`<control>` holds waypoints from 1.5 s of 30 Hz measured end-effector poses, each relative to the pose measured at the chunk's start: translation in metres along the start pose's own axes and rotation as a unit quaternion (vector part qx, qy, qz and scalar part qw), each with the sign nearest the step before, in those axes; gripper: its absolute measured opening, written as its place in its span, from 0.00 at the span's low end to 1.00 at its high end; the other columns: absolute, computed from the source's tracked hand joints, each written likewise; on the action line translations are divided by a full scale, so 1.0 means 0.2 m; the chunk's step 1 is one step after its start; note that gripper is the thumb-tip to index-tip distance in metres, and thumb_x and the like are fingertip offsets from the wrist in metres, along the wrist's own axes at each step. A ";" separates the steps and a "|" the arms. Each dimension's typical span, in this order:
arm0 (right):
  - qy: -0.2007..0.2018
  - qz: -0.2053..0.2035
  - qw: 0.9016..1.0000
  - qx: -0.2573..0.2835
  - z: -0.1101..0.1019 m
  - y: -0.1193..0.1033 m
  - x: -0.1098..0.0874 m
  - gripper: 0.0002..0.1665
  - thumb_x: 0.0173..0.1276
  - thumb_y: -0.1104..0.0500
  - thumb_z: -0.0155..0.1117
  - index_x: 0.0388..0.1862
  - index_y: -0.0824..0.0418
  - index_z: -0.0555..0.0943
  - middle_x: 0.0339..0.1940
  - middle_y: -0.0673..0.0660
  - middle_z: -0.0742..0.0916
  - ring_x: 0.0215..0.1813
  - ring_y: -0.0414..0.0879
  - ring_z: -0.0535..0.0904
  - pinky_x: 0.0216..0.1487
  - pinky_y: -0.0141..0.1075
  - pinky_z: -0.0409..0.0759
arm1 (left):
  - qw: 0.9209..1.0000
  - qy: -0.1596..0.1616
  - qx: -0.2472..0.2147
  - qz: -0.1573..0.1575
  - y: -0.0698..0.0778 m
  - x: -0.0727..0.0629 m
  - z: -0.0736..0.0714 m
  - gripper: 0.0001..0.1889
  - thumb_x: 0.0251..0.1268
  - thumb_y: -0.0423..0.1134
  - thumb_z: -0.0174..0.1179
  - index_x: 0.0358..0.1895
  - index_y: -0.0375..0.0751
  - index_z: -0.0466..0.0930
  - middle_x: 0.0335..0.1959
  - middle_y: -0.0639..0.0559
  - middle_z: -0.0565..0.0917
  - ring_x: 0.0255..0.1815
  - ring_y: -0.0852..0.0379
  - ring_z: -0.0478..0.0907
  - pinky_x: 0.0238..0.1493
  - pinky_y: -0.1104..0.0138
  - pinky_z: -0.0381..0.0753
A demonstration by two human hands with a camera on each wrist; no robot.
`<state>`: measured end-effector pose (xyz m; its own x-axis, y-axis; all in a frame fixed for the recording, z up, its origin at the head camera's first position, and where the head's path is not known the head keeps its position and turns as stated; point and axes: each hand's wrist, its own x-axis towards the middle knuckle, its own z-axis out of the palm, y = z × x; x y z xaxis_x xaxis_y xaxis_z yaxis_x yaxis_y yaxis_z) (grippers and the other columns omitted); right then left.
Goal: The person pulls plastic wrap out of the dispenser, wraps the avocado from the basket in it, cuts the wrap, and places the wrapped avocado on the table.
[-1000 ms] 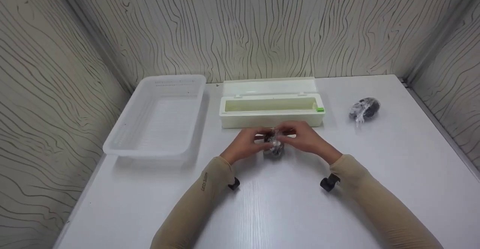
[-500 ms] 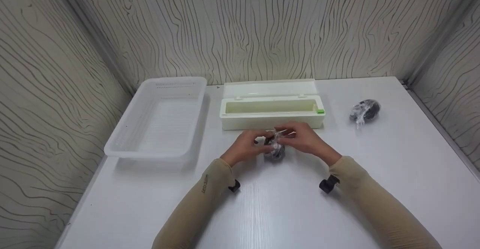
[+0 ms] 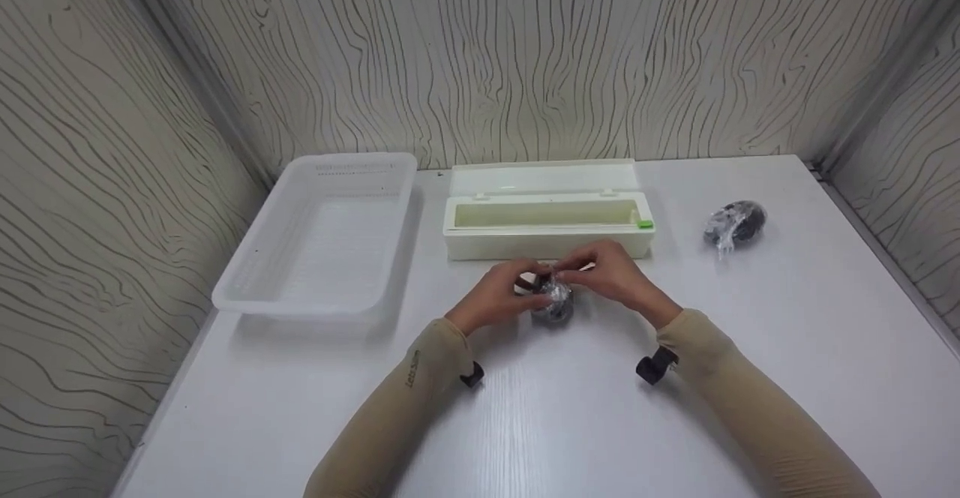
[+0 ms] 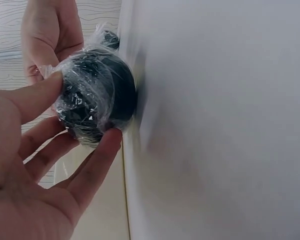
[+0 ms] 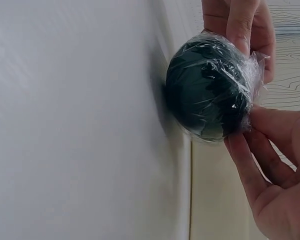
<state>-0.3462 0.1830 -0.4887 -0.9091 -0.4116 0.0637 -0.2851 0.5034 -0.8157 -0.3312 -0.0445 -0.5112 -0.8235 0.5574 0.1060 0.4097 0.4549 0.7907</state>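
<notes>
A dark, rounded object wrapped in cling film (image 3: 556,309) sits on the white table, in front of a long white box. My left hand (image 3: 501,295) grips its side, thumb on the film and fingers round the far side in the left wrist view. At the top, my right hand (image 3: 611,277) pinches gathered film between thumb and fingertips. Dark green skin shows through the clear wrap on the round object (image 5: 205,90) in the right wrist view. Farther right lies a second wrapped dark oval object (image 3: 739,222), a twisted tail of film pointing forward.
The long white box (image 3: 551,246) has its hinged lid (image 3: 544,177) raised and a green slider (image 3: 645,224) at its right end. A translucent plastic basket (image 3: 300,307) stands at the left. Patterned wall panels (image 3: 525,55) enclose the back and sides of the table.
My right fingertips have drawn closer together on the film at the top of the wrapped object. The left hand keeps its hold, and the other things stay put.
</notes>
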 end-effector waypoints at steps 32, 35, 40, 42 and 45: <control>0.001 -0.004 1.000 -0.018 0.02 0.00 0.01 0.10 0.60 0.53 0.73 0.40 0.53 0.90 0.44 0.52 0.90 0.47 0.45 0.85 0.46 0.33 0.82 | 1.000 -0.007 -0.014 -0.003 -0.03 0.00 -0.02 0.26 0.58 0.52 0.68 0.61 0.55 0.77 0.67 0.54 0.74 0.59 0.58 0.77 0.54 0.69 0.81; -0.008 -0.004 1.000 0.002 0.02 0.01 0.01 0.17 0.62 0.54 0.72 0.48 0.57 0.86 0.45 0.54 0.90 0.47 0.48 0.85 0.46 0.34 0.82 | 1.000 -0.009 -0.016 -0.016 -0.03 -0.01 -0.02 0.26 0.59 0.52 0.68 0.61 0.54 0.77 0.66 0.51 0.75 0.56 0.56 0.79 0.55 0.67 0.81; -0.023 0.022 1.000 -0.002 0.02 0.02 0.01 0.19 0.63 0.49 0.70 0.51 0.53 0.85 0.50 0.54 0.88 0.47 0.50 0.85 0.45 0.37 0.82 | 0.999 -0.019 -0.016 -0.020 -0.04 -0.02 -0.02 0.26 0.61 0.53 0.66 0.62 0.55 0.75 0.61 0.58 0.79 0.56 0.57 0.80 0.58 0.65 0.80; -0.032 0.033 0.999 -0.010 0.02 0.02 0.01 0.17 0.64 0.46 0.69 0.50 0.50 0.86 0.51 0.52 0.88 0.46 0.50 0.85 0.42 0.37 0.82 | 1.000 -0.021 -0.008 -0.021 -0.04 -0.03 -0.01 0.27 0.62 0.54 0.64 0.64 0.56 0.73 0.62 0.60 0.78 0.57 0.57 0.80 0.59 0.66 0.79; -0.051 0.031 0.998 -0.014 0.02 0.03 0.00 0.20 0.65 0.43 0.66 0.53 0.48 0.84 0.55 0.52 0.86 0.48 0.50 0.84 0.43 0.38 0.82 | 1.000 -0.023 0.008 -0.017 -0.04 -0.04 0.00 0.29 0.64 0.56 0.61 0.68 0.58 0.68 0.65 0.60 0.75 0.58 0.58 0.79 0.58 0.67 0.80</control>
<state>-0.3458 0.1826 -0.4952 -0.8900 -0.4535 -0.0469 -0.2388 0.5514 -0.7994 -0.3287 -0.0525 -0.5173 -0.8181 0.5728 0.0511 0.3883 0.4847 0.7837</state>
